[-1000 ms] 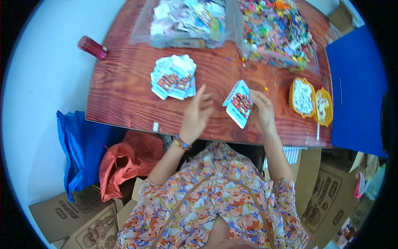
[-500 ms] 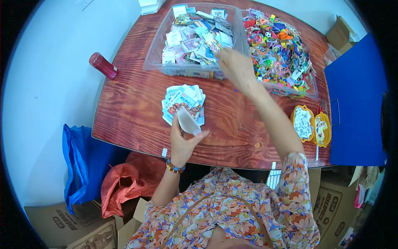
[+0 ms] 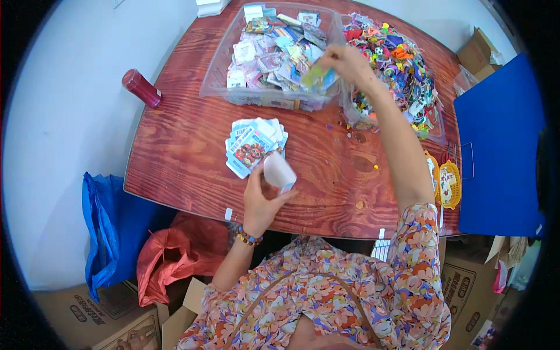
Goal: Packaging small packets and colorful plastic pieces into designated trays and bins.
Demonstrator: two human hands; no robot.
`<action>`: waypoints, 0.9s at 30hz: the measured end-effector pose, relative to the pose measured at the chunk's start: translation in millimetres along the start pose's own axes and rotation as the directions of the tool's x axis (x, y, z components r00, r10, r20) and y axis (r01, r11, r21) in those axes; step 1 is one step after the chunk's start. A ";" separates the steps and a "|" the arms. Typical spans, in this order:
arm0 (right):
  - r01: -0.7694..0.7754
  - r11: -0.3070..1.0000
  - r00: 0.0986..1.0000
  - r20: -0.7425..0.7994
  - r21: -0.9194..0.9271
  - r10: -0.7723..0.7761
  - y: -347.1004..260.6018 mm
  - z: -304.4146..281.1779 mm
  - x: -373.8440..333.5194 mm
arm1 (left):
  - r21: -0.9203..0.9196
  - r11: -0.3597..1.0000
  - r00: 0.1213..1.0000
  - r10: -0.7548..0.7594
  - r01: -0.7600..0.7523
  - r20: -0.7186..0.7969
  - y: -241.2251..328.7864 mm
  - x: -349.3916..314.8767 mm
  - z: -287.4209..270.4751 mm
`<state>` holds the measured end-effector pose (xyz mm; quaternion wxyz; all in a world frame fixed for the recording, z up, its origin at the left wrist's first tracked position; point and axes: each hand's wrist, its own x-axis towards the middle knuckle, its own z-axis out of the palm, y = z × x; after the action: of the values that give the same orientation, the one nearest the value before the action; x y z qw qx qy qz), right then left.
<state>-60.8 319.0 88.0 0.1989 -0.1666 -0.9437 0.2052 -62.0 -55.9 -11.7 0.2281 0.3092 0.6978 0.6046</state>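
My left hand (image 3: 260, 203) grips a small white paper packet (image 3: 281, 170) whose wide mouth is spread apart. Beside it on the table lies a fanned pile of flat blue and white printed packets (image 3: 252, 147). At the far side, my right hand (image 3: 348, 64) pinches a small yellow-green sachet (image 3: 318, 79), blurred by motion. It hangs above the right part of a clear plastic bin (image 3: 217, 92), which is heaped with small flat sachets and cards (image 3: 271, 61). The wrist on the right passes over a second clear bin holding colourful small trinkets (image 3: 402, 73).
A dark red bottle (image 3: 142, 88) stands by the table's left edge. Yellow baskets (image 3: 450, 182) with small pieces sit at the right, near a blue panel (image 3: 499, 146). Blue (image 3: 111, 227) and red (image 3: 181, 251) bags and cardboard boxes are below the wooden table (image 3: 192, 169).
My right hand has risen and shifted right from among the sachets, now with a yellow-green sachet showing. My left hand and the white packet have moved slightly right.
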 end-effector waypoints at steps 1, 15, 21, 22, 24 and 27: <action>-0.007 1.000 1.000 0.018 0.007 0.007 -5.6 -9.3 -6.9 | -0.001 1.000 1.000 -0.021 0.021 -0.001 4.6 3.6 3.2; -0.276 0.902 0.961 0.070 0.333 0.268 -115.1 -25.0 -192.8 | 0.467 0.816 0.934 0.350 -0.340 0.069 14.8 13.7 48.3; -0.186 0.983 0.982 0.027 -0.004 0.186 -117.4 -8.8 -208.1 | 0.577 0.695 0.896 0.410 -0.429 0.171 25.8 7.1 67.7; -0.210 0.977 0.976 0.062 0.020 0.208 -119.3 -11.8 -209.0 | 0.578 0.693 0.895 0.410 -0.432 0.178 24.2 7.6 68.8; -0.238 0.970 0.968 0.096 0.047 0.233 -118.1 -11.3 -213.8 | 0.617 0.676 0.897 0.424 -0.403 0.122 20.5 8.9 70.4; -0.135 0.990 0.991 0.006 0.052 0.135 -109.8 -7.4 -224.9 | 0.638 0.684 0.927 0.343 -0.355 0.148 21.6 10.6 71.2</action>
<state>111.5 137.8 75.0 0.1878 -0.2244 -0.9249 0.2429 -16.8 3.3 -1.6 -0.0078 0.5011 0.7906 0.3518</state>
